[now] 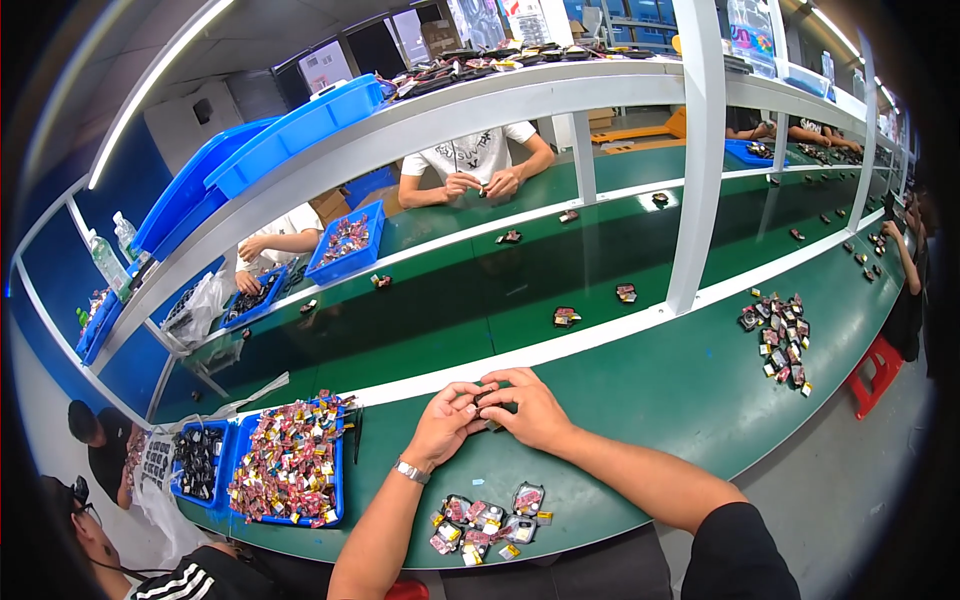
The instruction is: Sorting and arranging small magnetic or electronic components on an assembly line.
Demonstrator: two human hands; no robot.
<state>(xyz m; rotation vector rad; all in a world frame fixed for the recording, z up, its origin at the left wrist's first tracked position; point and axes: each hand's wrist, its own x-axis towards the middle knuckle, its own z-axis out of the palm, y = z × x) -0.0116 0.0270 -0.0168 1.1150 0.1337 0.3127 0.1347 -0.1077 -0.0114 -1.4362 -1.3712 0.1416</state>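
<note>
My left hand (447, 424) and my right hand (532, 411) meet over the green workbench (620, 450). Between their fingertips they pinch a small dark part (484, 396), largely covered by the fingers. Just in front of my forearms lies a loose group of black plastic housings (486, 524) with red circuit boards and silver-and-yellow pieces. Left of my left hand stands a blue bin (339, 495) heaped with red circuit boards carrying small yellow-and-white pieces. A thin black tool (358, 434) rests beside that bin.
Another blue bin (223, 482) of black parts sits at far left. A cluster of assemblies (780, 340) lies on the bench to the right. Beyond a white rail (540, 352), a green conveyor (450, 320) carries scattered pieces. White posts (697, 160) hold an overhead shelf; co-workers sit around.
</note>
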